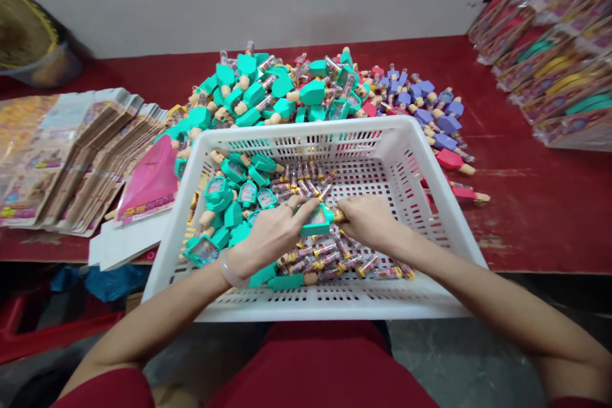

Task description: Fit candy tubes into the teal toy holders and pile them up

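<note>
My left hand [276,226] grips a teal plastic toy piece [317,219] with a clear window, its index finger stretched along the top. At the toy's right end my right hand [367,220] is closed around a small tube with a yellow end [338,215], mostly hidden by the fingers. The tube meets the toy; I cannot tell how far it is inserted. Both hands are over a white slotted basket [306,311]. Teal toy pieces with beige stems [216,192] fill its left side. Small clear tubes with yellow caps [327,259] lie loose in its middle.
Behind the basket is a heap of teal, red and purple toy pieces [282,86] on the red table [526,204]. Printed cards [90,159] are stacked at left beside a pink packet [150,178]. Packaged toys [564,57] are piled at right.
</note>
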`<action>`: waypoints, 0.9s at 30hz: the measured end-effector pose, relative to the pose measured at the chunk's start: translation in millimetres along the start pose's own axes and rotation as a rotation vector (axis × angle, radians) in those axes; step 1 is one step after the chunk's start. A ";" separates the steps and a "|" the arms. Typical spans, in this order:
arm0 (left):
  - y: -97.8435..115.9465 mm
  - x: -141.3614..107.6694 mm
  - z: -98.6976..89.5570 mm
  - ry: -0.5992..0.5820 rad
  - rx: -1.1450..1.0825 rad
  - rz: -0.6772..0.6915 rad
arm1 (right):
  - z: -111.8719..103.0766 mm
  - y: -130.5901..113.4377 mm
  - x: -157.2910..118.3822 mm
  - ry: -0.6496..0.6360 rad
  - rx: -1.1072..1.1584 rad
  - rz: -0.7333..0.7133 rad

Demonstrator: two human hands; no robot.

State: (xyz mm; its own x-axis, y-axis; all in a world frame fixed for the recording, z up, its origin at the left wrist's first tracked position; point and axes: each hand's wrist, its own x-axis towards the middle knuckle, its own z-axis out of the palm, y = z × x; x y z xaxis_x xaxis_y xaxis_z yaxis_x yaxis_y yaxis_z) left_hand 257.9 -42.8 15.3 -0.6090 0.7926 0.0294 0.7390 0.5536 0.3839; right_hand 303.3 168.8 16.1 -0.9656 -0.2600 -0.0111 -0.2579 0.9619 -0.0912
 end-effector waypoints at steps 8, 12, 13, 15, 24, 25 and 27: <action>6.6 2.5 -15.7 -0.262 -0.851 -0.285 | 9.8 3.6 -2.9 0.037 -0.041 -0.161; 4.9 6.0 -21.6 -0.640 -1.236 -0.580 | 10.5 -6.0 -10.9 0.220 -0.144 -0.256; 5.4 5.9 -22.4 -0.662 -1.249 -0.601 | 10.1 -9.0 -12.7 0.215 -0.151 -0.255; 7.1 5.1 -23.7 -0.668 -1.210 -0.574 | 8.1 -15.1 -15.2 0.141 -0.138 -0.225; 5.5 2.9 6.2 -0.138 -0.374 0.065 | 1.5 -4.3 0.7 -0.528 0.145 -0.013; 3.6 4.2 11.0 -0.128 -0.346 0.066 | 4.1 0.2 3.2 -0.585 0.186 -0.028; -1.1 7.7 15.6 -0.105 -0.393 0.016 | 10.7 7.2 6.2 -0.548 0.185 -0.050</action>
State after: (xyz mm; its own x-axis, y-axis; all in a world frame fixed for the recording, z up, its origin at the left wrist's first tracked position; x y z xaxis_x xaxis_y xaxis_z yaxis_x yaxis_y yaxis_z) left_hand 256.9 -33.3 0.7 -0.5506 0.8334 -0.0483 0.5697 0.4174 0.7080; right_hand 295.8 173.2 4.7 -0.7809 -0.3581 -0.5118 -0.2449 0.9292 -0.2767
